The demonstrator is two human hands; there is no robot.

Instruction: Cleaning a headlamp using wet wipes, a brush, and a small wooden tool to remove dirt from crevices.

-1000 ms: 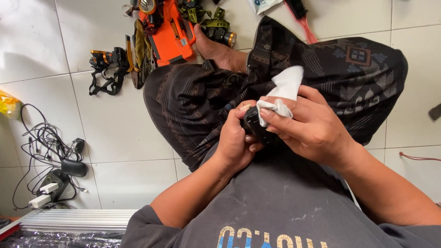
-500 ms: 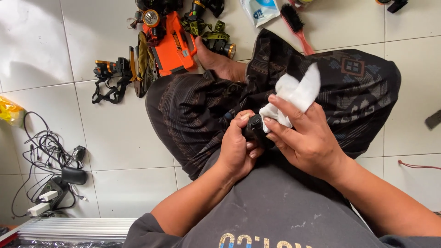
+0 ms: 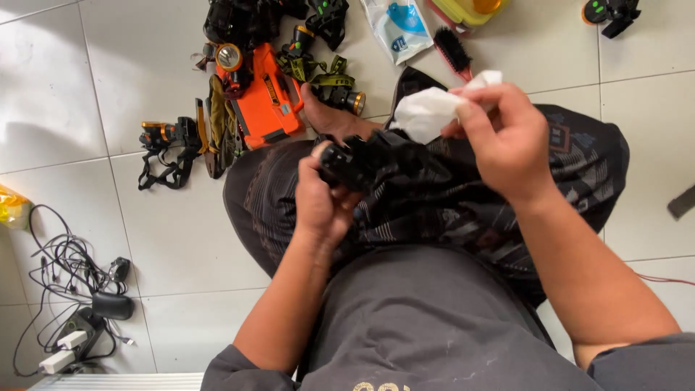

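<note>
My left hand grips the black headlamp above my lap, its fingers wrapped tight to steady it. My right hand pinches a white wipe, lifted just beside it, apart.

The headlamp in the left hand was black, and the cloth in the right hand was white. The shorts were dark with a pale woven pattern. The floor had white tiles. One tool was orange, the brush had black bristles, and the cables were black.
</note>
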